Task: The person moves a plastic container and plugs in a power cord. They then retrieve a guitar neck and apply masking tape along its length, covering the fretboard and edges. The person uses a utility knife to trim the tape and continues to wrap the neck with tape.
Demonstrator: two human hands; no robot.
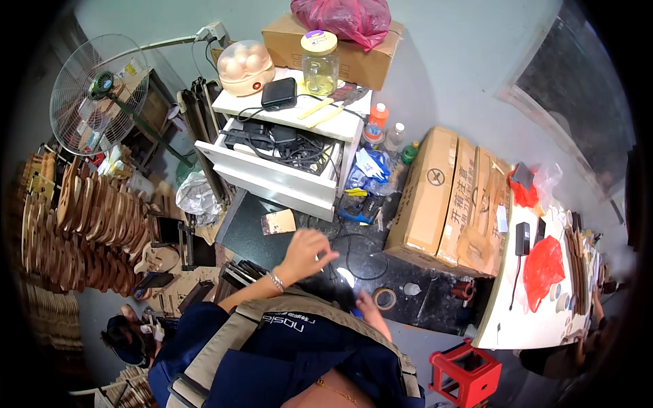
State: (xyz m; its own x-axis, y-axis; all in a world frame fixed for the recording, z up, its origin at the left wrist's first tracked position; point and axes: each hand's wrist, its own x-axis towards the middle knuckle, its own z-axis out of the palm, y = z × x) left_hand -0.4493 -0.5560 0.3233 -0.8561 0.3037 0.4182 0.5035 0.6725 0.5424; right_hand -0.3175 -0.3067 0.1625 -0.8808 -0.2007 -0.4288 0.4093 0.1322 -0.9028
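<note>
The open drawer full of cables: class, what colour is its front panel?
The front panel is white; the head view shows it best.

Bench (408, 272): dark, smooth, fairly glossy. Drawer unit (262, 178) at its far edge: white, smooth. Carton (423, 200), far right corner: matt cardboard. Tape roll (376, 303), near edge: smooth. Bracelet (275, 281): shiny, metallic.

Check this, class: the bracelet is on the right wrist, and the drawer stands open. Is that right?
No: the head view shows the bracelet at the wrist of the left hand, not the right hand. The drawer does stand open.
</note>
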